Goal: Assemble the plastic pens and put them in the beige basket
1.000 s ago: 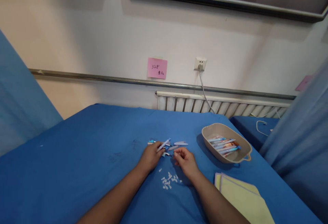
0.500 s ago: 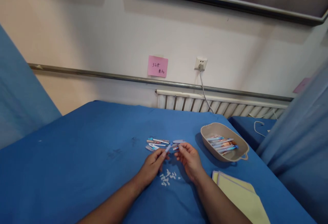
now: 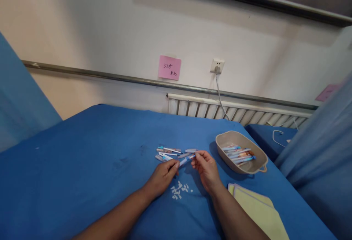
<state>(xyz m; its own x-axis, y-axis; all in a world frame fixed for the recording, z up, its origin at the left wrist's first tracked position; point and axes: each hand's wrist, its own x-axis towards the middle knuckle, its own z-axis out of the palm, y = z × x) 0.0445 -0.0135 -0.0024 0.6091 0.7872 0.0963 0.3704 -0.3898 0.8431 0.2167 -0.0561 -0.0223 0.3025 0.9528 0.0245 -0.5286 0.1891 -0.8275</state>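
My left hand (image 3: pixel 162 176) and my right hand (image 3: pixel 205 166) hold one blue and white pen (image 3: pixel 186 159) between them, each pinching an end, just above the blue table (image 3: pixel 82 166). Right behind the pen lies a small heap of loose pen parts (image 3: pixel 168 152). Several small white caps (image 3: pixel 179 191) lie scattered on the cloth between my wrists.
A beige oval tray (image 3: pixel 261 159) with several pens stands at the right. Yellow sheets of paper (image 3: pixel 258 210) lie at the near right edge. A radiator, a wall socket with a cable and a pink note are on the wall behind. Blue curtains hang at both sides.
My left hand lifted a pen from the heap and brought it toward my right hand, which took hold of its other end. The view tilted down slightly.
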